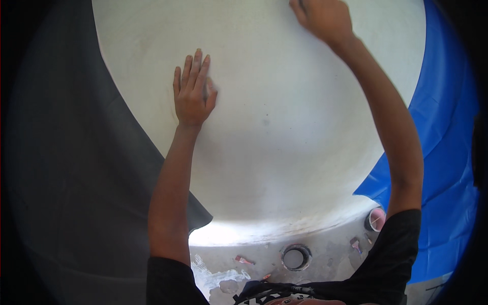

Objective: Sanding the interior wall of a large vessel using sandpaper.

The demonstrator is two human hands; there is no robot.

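A large, smooth off-white panel [274, 168] fills the middle of the head view. My left hand [191, 96] lies flat against it, fingers stretched out and thumb apart, holding nothing. Higher up on the right, my right hand [324, 19] is at the panel's upper part, its fingers curled and partly cut off by the top edge. A dark bit shows by its fingers; what it is I cannot make out. A few small dark specks mark the panel between my arms.
Dark grey sheeting [66, 168] covers the left side, a blue tarp [442, 203] the right. On the stained floor below are a dark round container [296, 257], a bucket with pink inside [376, 219], a red-handled brush [244, 260] and another brush [356, 245].
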